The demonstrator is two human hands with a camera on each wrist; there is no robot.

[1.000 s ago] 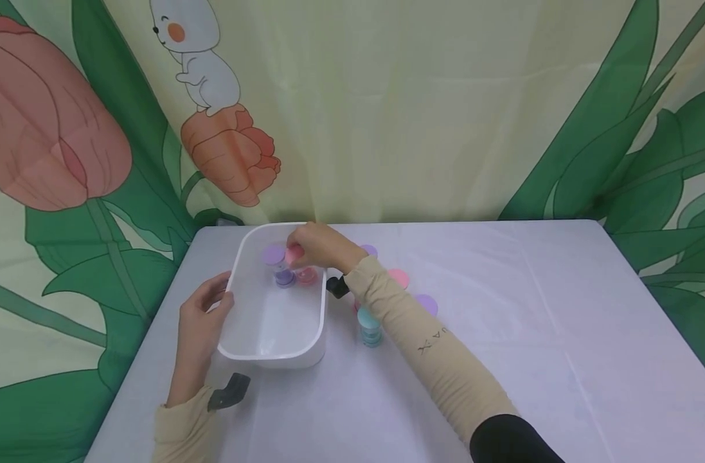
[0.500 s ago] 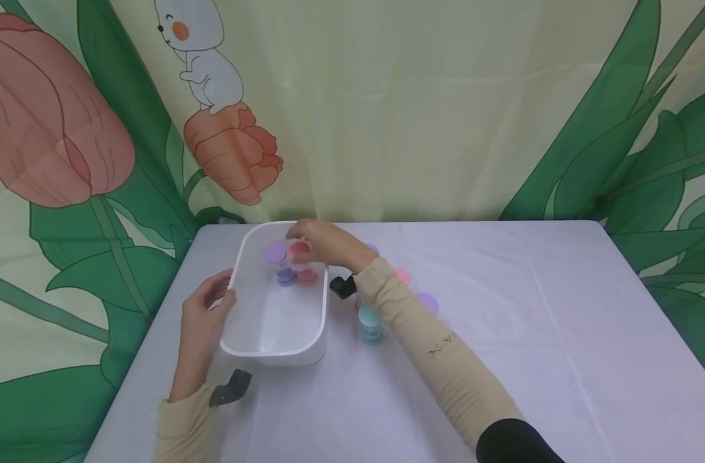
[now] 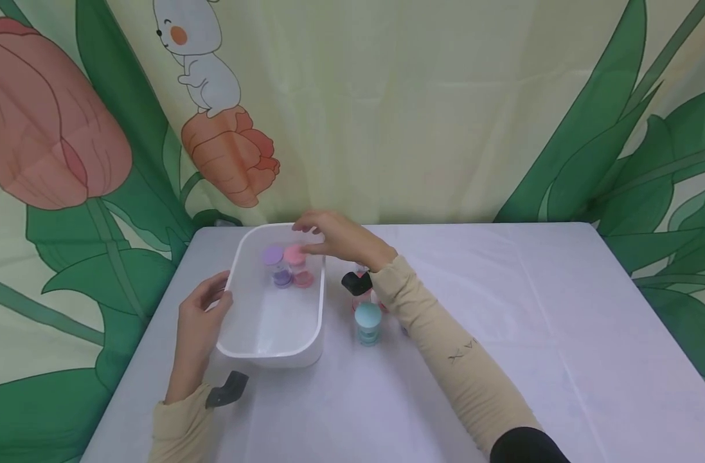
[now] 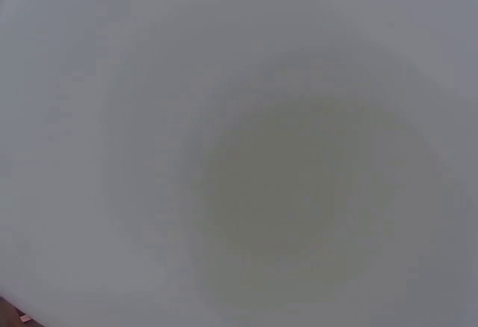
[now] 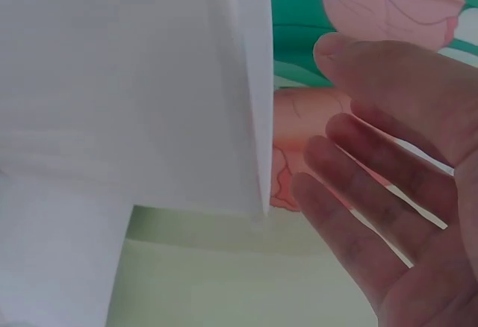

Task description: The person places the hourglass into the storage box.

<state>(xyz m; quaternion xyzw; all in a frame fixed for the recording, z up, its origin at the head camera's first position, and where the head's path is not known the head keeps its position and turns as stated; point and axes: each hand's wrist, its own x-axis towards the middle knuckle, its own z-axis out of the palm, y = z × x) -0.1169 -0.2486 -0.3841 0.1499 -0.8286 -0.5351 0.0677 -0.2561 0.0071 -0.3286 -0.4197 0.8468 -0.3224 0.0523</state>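
Note:
A white plastic bin stands at the left of the table. Inside, toward its far right, a small clear jar with a purple lid is beside one with a pink lid. My right hand hovers over the bin's right rim, its fingers apart and holding nothing; its thumb is near the pink lid. In the right wrist view, the right hand is beside the white wall with its fingers spread. My left hand touches the bin's left side with relaxed fingers. Blurred white fills nearly all the left wrist view.
Right of the bin stands a jar with a teal lid, with red or pink jars behind it. The right forearm partly hides this group. A white cloth covers the table; a printed curtain hangs behind.
My right hand has let go of the pink-lidded jar, which stands in the bin beside the purple-lidded one. The hand has risen and shifted right. My left hand has stayed at the bin.

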